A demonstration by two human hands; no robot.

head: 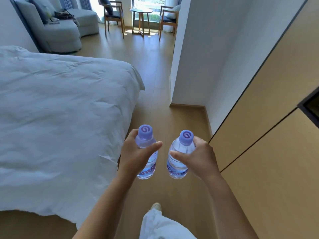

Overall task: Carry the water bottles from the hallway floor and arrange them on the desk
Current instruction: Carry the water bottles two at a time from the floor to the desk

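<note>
I carry two clear water bottles with purple caps, upright, side by side above the wooden floor. My left hand (136,154) grips the left bottle (145,138) around its upper body, thumb across the front. My right hand (198,156) grips the right bottle (179,152) the same way. Both bottles show a blue printed label near the bottom. No desk is in view.
A bed with a white duvet (60,118) fills the left. Tan wardrobe panels (267,135) and a white wall corner (189,66) line the right, leaving a narrow floor passage (155,75). Beyond stand a grey sofa (57,30), two wooden chairs and a small round table (141,11) by the window.
</note>
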